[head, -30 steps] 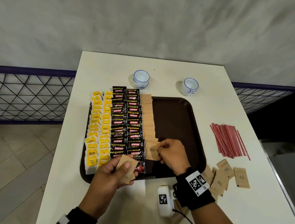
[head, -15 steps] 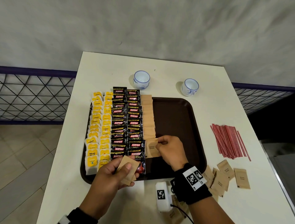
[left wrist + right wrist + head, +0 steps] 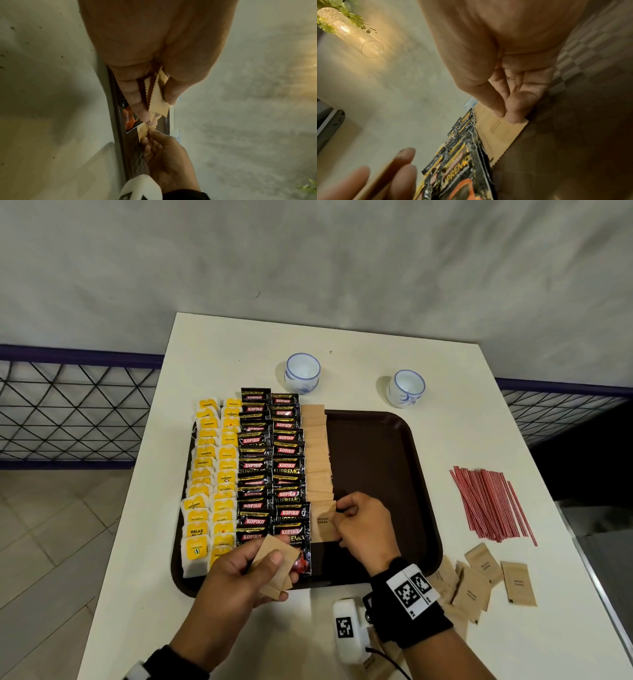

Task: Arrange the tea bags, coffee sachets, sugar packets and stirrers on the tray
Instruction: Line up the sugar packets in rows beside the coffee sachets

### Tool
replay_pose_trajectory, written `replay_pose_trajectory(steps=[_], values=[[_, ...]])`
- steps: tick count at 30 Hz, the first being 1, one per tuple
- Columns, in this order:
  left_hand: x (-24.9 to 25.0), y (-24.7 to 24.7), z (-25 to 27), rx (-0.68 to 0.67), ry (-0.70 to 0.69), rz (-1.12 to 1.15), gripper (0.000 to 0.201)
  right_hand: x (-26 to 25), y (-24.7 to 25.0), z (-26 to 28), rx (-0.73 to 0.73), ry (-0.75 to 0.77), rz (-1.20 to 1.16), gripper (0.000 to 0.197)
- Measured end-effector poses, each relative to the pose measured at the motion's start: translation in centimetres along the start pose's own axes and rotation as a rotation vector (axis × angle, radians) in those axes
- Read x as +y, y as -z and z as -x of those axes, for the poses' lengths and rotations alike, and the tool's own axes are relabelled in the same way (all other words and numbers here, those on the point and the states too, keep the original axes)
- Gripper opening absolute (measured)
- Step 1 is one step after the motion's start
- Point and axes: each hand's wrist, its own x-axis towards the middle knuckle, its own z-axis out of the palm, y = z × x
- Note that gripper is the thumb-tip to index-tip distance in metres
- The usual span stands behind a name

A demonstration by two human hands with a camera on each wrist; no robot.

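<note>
The rectangular dark brown plastic tray (image 3: 376, 446) has a smooth, slightly glossy floor, and the right wrist view shows a fine woven-looking texture on it. The flat tan kraft-paper sugar packets (image 3: 317, 463) look matt, with crimped, serrated ends. The black foil coffee sachets (image 3: 272, 460) are glossy and catch the light. The yellow-labelled tea bags (image 3: 209, 474) sit in pale, matt paper. The thin red-and-white striped stirrers (image 3: 489, 501) look like smooth plastic. The two small white glazed cups (image 3: 302, 373) shine like ceramic. The white tabletop (image 3: 462, 419) is smooth and matt.
</note>
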Motion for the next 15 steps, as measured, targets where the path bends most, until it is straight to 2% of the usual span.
replay_pose_trajectory(steps=[5, 10, 12, 15], values=[[0.1, -0.1, -0.2, 0.004, 0.017, 0.046, 0.025, -0.4, 0.3, 0.4, 0.003, -0.009, -0.045, 0.014], [0.6, -0.5, -0.3, 0.014, 0.053, 0.178, 0.027, -0.8, 1.1, 1.0, 0.028, 0.079, -0.031, 0.006], [0.7, -0.7, -0.4, 0.028, 0.054, 0.199, 0.028, -1.2, 1.5, 1.9, -0.023, 0.097, -0.11, 0.006], [0.5, -1.0, -0.6, 0.053, 0.035, 0.18, 0.029, -1.6, 1.7, 3.6, -0.229, 0.057, -0.296, 0.006]])
